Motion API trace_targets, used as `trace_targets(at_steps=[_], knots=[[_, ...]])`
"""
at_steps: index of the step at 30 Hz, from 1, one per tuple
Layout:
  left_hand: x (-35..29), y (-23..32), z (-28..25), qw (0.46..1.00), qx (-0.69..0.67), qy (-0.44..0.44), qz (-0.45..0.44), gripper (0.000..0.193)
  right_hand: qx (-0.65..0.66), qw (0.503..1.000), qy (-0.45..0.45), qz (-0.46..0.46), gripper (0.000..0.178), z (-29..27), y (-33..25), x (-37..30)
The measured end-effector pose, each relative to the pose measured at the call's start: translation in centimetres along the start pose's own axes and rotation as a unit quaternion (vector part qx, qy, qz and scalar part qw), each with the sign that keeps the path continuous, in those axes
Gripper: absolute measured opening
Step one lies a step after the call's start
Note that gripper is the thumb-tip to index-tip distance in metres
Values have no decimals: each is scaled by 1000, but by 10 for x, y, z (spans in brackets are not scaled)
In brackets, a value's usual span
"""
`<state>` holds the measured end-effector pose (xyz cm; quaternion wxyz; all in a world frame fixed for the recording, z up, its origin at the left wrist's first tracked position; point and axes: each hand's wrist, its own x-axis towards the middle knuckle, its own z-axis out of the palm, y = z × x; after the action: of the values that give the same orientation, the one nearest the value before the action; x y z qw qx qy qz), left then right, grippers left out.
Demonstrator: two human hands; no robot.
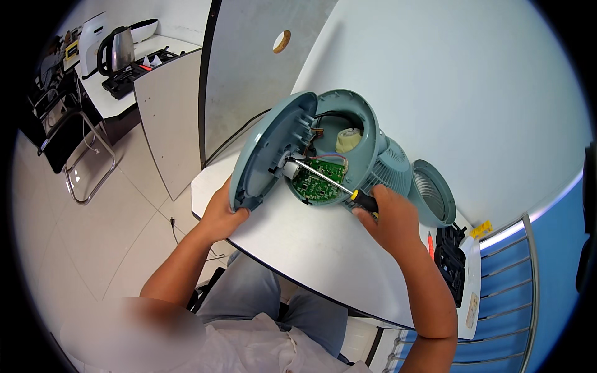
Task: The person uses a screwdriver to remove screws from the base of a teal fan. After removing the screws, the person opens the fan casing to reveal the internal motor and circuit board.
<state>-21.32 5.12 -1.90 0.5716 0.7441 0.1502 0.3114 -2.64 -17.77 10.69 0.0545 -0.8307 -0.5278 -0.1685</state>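
My left hand (222, 211) grips the lower rim of a round grey-green cover (256, 149), tilted up on its edge. In my right hand (393, 217) is a screwdriver (329, 180) with a black and yellow handle. Its long shaft reaches to the inner face of the cover, near a small pale part (291, 166); the exact contact at the tip is too small to tell. Beside the cover lies the open grey-green appliance housing (367, 124), with a green circuit board (320, 180) and a cream-coloured round part (348, 140). Thin wires run between the cover and the housing.
A ribbed grey-green ring (435, 193) stands behind the housing on the white table (298, 239). At the right are a black tool case (450, 261), a red tool (430, 245) and a metal railing (532, 273). A grey partition (249, 74) rises at the left, a cable along it.
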Motion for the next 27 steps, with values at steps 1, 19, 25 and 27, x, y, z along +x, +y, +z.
trace_targets(at_steps=[1,19,25,27], knots=[[0,1,0,1000,-3,3,3,51,-4,1000,-4,2,31,1,1,0],[0,3,-1,999,35,-14,8,72,-67,996,55,-8,32,-2,-4,5],[1,4,0,999,35,-16,-3,73,-108,991,71,-45,30,-5,-2,2],[0,4,-1,999,33,-15,-2,73,-104,993,37,-46,30,-10,-7,5]])
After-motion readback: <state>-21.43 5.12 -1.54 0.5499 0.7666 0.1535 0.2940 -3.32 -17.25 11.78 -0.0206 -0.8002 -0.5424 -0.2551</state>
